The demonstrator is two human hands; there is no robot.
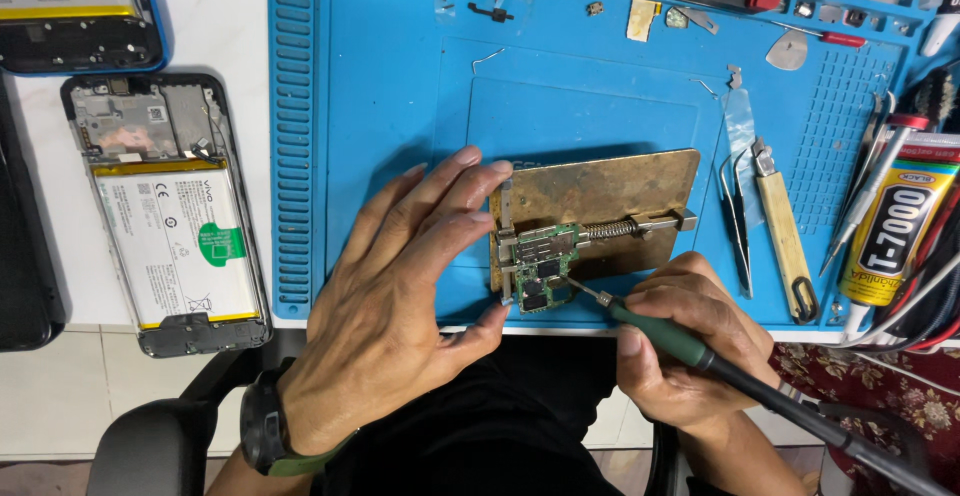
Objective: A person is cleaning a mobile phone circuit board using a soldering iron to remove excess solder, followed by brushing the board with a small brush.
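Left hand (400, 296) spread steadies the clamped green circuit board (541, 266); right hand (680, 341) pinches a soldering iron (690, 348).

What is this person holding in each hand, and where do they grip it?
The right hand grips a soldering iron by its green handle. The left hand grasps nothing; its fingers rest against the metal board holder.

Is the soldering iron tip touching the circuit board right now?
Touching: the head view shows the soldering iron in the right hand, its tip meeting the circuit board with no visible gap.
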